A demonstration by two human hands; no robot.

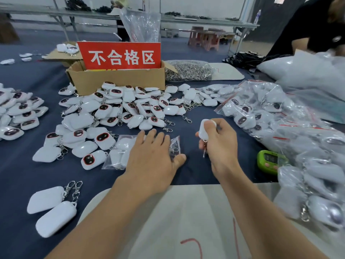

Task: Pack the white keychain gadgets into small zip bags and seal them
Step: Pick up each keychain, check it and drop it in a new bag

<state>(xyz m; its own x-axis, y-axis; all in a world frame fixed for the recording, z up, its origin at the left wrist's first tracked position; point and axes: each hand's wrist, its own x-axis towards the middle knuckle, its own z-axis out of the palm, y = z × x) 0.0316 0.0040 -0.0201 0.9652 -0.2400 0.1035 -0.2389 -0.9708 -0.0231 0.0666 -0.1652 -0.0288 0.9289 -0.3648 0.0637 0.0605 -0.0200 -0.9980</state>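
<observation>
Two red pen strokes mark the white sheet [186,212] at six o'clock, nearest the camera, where both forearms cross it. At seven o'clock a pair of white gadgets [46,200] lies side by side on the dark blue cloth [22,174], metal clasps pointing to one o'clock.

Just past the sheet, the left hand [149,157] lies palm down at the centre, fingers straight and a little spread, thumb stretched out to three o'clock on the cloth. It presses on a loose stack of clear zip bags [113,154], which sticks out at nine o'clock from under the palm; whether those bags are filled I cannot tell. Just beside it, at three o'clock, the right hand [218,144] is raised off the cloth, its fingers curled round one white keychain gadget [204,128] with the thumb across its face. The gadget's clasp [204,153] hangs down below the fist, apart from the bags.

At four o'clock from the hands a small green timer [268,161] rests against a heap of bagged gadgets [280,118], which runs from five o'clock up to two o'clock. Beyond the fingertips, from ten to one o'clock, spreads the big pile of loose gadgets [121,109], many showing dark oval faces. A second pile [16,113] sits at nine o'clock by the frame edge.

Behind the big pile, at twelve o'clock, stands a cardboard box [115,79] carrying a red sign [119,56] with white characters. Just beside the box, at one o'clock, lies a clear bag of metal clasps [188,71]. Farthest, at two o'clock, another person in a black top [317,25] leans over the table.
</observation>
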